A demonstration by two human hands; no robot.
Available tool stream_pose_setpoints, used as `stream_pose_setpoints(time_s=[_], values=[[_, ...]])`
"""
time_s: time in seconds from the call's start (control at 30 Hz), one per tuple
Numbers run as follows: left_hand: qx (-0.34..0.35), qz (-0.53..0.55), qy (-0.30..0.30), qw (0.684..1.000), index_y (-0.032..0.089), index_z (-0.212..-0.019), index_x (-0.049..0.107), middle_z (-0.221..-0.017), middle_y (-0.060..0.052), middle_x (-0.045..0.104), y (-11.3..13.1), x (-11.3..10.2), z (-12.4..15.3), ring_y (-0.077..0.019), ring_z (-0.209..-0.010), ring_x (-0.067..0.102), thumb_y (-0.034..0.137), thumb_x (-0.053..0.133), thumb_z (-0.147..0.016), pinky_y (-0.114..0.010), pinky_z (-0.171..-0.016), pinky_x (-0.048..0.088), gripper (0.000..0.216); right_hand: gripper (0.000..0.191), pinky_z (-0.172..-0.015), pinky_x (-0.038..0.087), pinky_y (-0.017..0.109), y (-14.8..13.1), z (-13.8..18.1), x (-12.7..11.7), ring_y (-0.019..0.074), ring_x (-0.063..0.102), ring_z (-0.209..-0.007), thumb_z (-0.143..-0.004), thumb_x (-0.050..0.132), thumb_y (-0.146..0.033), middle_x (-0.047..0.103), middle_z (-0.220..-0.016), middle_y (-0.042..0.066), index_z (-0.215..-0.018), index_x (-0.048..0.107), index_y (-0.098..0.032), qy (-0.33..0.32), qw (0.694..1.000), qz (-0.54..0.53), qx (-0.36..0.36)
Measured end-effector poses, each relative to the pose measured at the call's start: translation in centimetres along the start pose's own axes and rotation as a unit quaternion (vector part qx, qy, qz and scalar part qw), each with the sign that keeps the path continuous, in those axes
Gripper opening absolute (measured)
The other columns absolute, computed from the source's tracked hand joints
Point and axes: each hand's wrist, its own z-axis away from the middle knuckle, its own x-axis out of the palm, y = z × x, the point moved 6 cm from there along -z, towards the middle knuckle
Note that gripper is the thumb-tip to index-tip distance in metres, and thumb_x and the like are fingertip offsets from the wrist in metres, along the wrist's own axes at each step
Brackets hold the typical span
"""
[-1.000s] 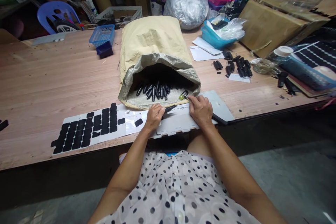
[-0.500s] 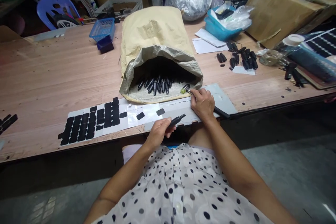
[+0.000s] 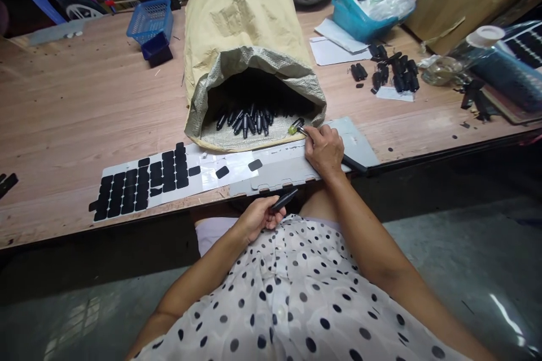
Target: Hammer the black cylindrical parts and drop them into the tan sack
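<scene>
While the left hand [image 3: 260, 217] holds a slim black piece [image 3: 284, 199] just off the near edge of the surface [image 3: 105, 96], the right hand [image 3: 324, 149] has a hammer-like tool [image 3: 354, 164] at the mouth of a pale yellow sack [image 3: 243, 8]

The left grip is closed around one end of the piece, its narrower end pointing out to the right above the lap; the right grip is wrapped around the tool, whose black handle sticks out behind the hand over a grey board [image 3: 288, 172], its yellow-green-tipped head at the sack's lip. Similar black pieces [image 3: 246, 123] lie heaped inside the open mouth. Left of the board is a sheet of black patches [image 3: 127, 186]; farther back sit a blue basket [image 3: 150, 18] and, right of the sack, a cluster of black parts [image 3: 400, 70]
</scene>
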Motion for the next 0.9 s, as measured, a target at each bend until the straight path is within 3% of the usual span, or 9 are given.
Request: stream_pose_setpoints(time_s=[0.33,0.4,0.5,0.6,0.67,0.73,0.77,0.83,0.9], values=[[-0.060,-0.189,0.109,0.974,0.016,-0.061,0.061,-0.049,0.002,0.052,-1.2,-2.5,-1.9,-0.0068,-0.039,0.036,0.034,0.045,-0.097,-0.022,-0.046,0.027,0.043,0.038,-0.078,0.035,0.038,-0.3,-0.1,-0.2,0.0286,0.045,-0.095,-0.094,0.046,-0.025,0.059,-0.101,0.013,-0.123,0.070,-0.025,-0.004,1.000,0.009,-0.001],[-0.069,-0.293,0.151,0.942,0.017,-0.066,0.066,-0.055,0.000,0.059,-1.4,-3.4,-2.6,-0.0108,-0.046,0.047,0.036,0.047,-0.097,-0.024,-0.052,0.035,0.041,0.037,-0.077,0.035,0.037,-0.4,0.0,-0.3,0.0282,0.046,-0.095,-0.095,0.045,-0.025,0.059,-0.101,0.012,-0.122,0.071,-0.025,-0.004,1.000,0.014,-0.001],[-0.048,-0.469,0.188,0.861,0.017,-0.089,0.076,-0.076,-0.006,0.073,-1.1,-4.1,-2.7,-0.0222,-0.077,0.069,0.040,0.057,-0.093,-0.029,-0.070,0.047,0.030,0.037,-0.076,0.034,0.037,-0.4,0.1,-0.4,0.0277,0.047,-0.093,-0.095,0.046,-0.024,0.060,-0.099,0.012,-0.120,0.072,-0.025,0.001,1.000,0.015,-0.001],[0.024,-0.544,0.080,0.835,0.020,-0.114,0.076,-0.089,-0.006,0.078,-0.5,-2.6,-1.7,-0.0249,-0.092,0.071,0.037,0.063,-0.089,-0.030,-0.079,0.050,0.033,0.035,-0.075,0.033,0.037,-0.3,0.2,-0.4,0.0273,0.047,-0.092,-0.094,0.047,-0.024,0.060,-0.097,0.012,-0.119,0.072,-0.024,0.009,1.000,0.010,-0.008],[0.069,-0.517,-0.040,0.852,0.021,-0.111,0.077,-0.088,-0.004,0.078,0.7,-1.2,-0.6,-0.0215,-0.086,0.071,0.038,0.062,-0.089,-0.029,-0.076,0.051,0.031,0.035,-0.074,0.032,0.036,-0.3,0.3,-0.3,0.0273,0.046,-0.091,-0.094,0.048,-0.024,0.060,-0.096,0.012,-0.119,0.072,-0.024,0.016,1.000,0.006,-0.013],[0.108,-0.465,-0.090,0.874,0.020,-0.102,0.078,-0.086,-0.004,0.077,3.4,-0.8,0.0,-0.0189,-0.079,0.070,0.042,0.059,-0.092,-0.028,-0.071,0.052,0.031,0.035,-0.073,0.031,0.036,-0.2,0.4,-0.2,0.0273,0.046,-0.091,-0.094,0.048,-0.024,0.059,-0.095,0.012,-0.119,0.072,-0.024,0.020,1.000,0.005,-0.016],[0.132,-0.445,-0.068,0.883,0.019,-0.100,0.078,-0.085,-0.004,0.076,5.4,-1.3,-0.1,-0.0185,-0.077,0.069,0.044,0.057,-0.094,-0.028,-0.070,0.052,0.033,0.035,-0.073,0.031,0.036,-0.2,0.4,-0.2,0.0272,0.046,-0.091,-0.093,0.048,-0.023,0.059,-0.095,0.012,-0.119,0.072,-0.024,0.021,1.000,0.006,-0.016],[0.207,-0.437,0.079,0.872,0.019,-0.103,0.076,-0.087,-0.005,0.075,10.6,-3.8,-1.0,-0.0192,-0.075,0.068,0.041,0.053,-0.096,-0.031,-0.069,0.053,0.033,0.035,-0.073,0.030,0.035,-0.2,0.4,-0.1,0.0269,0.045,-0.090,-0.093,0.049,-0.023,0.059,-0.095,0.011,-0.119,0.072,-0.024,0.019,1.000,0.009,-0.018],[0.287,-0.464,0.292,0.785,0.019,-0.110,0.074,-0.096,-0.007,0.075,15.9,-7.1,-1.5,-0.0218,-0.085,0.068,0.027,0.054,-0.094,-0.035,-0.077,0.055,0.027,0.035,-0.073,0.030,0.035,-0.2,0.4,0.0,0.0265,0.046,-0.089,-0.093,0.049,-0.023,0.059,-0.095,0.011,-0.119,0.072,-0.024,0.018,1.000,0.012,-0.019]])
